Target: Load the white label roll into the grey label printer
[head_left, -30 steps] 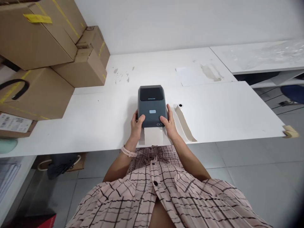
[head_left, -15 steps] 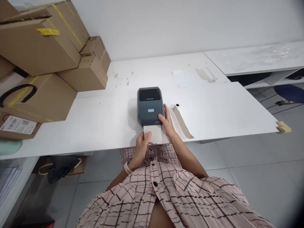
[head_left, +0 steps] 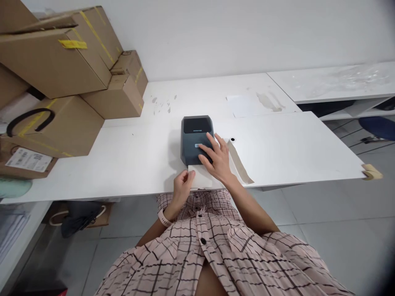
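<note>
Cardboard boxes (head_left: 72,78) left, long strip (head_left: 240,164) beside printer (head_left: 189,142)

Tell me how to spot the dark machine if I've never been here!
Find the long white table, with brown cardboard boxes piled at its left. Right of them, near the front edge, the right hand is spread over the dark machine. Unlike those boxes, it is blue-grey, with a black panel on top and a white sheet at its front.
</note>
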The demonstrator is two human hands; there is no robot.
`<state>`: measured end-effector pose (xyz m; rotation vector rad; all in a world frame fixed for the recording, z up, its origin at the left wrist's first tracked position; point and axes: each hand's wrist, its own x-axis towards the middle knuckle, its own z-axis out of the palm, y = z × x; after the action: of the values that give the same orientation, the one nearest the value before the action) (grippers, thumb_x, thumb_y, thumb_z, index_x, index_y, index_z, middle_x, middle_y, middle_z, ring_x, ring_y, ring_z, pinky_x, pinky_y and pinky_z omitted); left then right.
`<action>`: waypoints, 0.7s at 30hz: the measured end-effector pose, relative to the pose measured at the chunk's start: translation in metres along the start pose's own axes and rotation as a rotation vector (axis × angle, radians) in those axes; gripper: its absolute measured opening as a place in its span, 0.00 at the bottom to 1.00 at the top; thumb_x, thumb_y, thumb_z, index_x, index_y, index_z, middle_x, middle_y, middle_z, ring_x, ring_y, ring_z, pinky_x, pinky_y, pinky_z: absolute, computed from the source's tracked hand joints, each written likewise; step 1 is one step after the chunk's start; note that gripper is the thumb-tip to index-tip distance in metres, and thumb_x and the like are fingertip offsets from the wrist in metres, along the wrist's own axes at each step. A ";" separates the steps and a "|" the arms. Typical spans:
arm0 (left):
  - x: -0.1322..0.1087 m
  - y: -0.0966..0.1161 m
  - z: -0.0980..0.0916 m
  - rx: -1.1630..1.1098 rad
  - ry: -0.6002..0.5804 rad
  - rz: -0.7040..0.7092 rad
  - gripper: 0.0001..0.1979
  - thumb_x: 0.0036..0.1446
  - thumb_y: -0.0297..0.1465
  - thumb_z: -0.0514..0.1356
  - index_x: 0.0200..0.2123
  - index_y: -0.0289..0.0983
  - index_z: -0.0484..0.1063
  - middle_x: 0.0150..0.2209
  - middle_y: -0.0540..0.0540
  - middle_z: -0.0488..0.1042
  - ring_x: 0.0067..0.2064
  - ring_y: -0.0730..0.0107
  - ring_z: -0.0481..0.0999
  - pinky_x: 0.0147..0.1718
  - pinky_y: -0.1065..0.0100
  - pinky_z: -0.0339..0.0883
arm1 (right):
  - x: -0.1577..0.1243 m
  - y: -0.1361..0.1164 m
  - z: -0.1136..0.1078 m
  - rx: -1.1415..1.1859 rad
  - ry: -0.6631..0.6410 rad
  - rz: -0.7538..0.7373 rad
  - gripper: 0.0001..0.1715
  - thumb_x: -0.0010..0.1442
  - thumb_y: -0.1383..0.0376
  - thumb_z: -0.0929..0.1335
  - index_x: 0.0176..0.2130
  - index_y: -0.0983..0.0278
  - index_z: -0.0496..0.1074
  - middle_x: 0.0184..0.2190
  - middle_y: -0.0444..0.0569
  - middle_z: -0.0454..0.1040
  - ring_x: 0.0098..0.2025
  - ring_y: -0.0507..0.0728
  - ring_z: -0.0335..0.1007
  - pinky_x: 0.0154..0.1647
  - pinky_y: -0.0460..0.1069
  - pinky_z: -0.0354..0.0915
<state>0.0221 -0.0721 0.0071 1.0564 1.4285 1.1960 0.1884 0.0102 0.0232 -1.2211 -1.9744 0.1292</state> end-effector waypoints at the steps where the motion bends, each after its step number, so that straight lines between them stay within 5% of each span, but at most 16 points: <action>1: 0.002 0.000 -0.004 0.026 0.059 0.046 0.21 0.61 0.49 0.62 0.28 0.38 0.69 0.23 0.53 0.66 0.26 0.75 0.65 0.25 0.71 0.61 | 0.003 -0.003 -0.003 -0.066 -0.022 -0.035 0.21 0.74 0.52 0.61 0.57 0.53 0.75 0.72 0.46 0.63 0.77 0.67 0.49 0.77 0.70 0.46; 6: 0.023 0.005 -0.019 0.092 0.310 0.208 0.16 0.65 0.45 0.59 0.48 0.41 0.74 0.48 0.42 0.79 0.46 0.64 0.78 0.41 0.66 0.74 | 0.019 -0.014 -0.004 -0.182 -0.063 -0.067 0.19 0.76 0.56 0.59 0.46 0.55 0.77 0.69 0.45 0.69 0.77 0.67 0.51 0.76 0.75 0.38; 10: 0.045 0.010 -0.015 0.110 0.236 0.272 0.24 0.67 0.46 0.58 0.61 0.43 0.69 0.65 0.39 0.71 0.65 0.55 0.71 0.60 0.56 0.71 | 0.026 -0.015 0.000 -0.159 -0.114 -0.046 0.20 0.76 0.55 0.58 0.42 0.56 0.76 0.66 0.46 0.72 0.77 0.68 0.49 0.76 0.77 0.35; 15: 0.051 0.012 -0.002 0.083 0.132 0.202 0.33 0.68 0.51 0.55 0.70 0.43 0.61 0.74 0.41 0.60 0.74 0.52 0.61 0.70 0.54 0.60 | -0.002 -0.004 0.001 -0.052 -0.119 0.067 0.23 0.74 0.49 0.60 0.59 0.52 0.72 0.75 0.47 0.57 0.79 0.68 0.40 0.76 0.76 0.37; 21: 0.049 -0.004 0.003 0.034 0.097 0.192 0.40 0.65 0.56 0.55 0.74 0.47 0.52 0.76 0.42 0.54 0.76 0.55 0.55 0.73 0.53 0.55 | -0.041 0.010 0.017 0.287 -0.019 0.282 0.41 0.73 0.43 0.58 0.76 0.54 0.46 0.78 0.53 0.48 0.80 0.65 0.36 0.76 0.71 0.45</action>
<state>0.0166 -0.0243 -0.0042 1.1945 1.4506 1.3803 0.1925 -0.0118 -0.0163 -1.3007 -1.7174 0.5482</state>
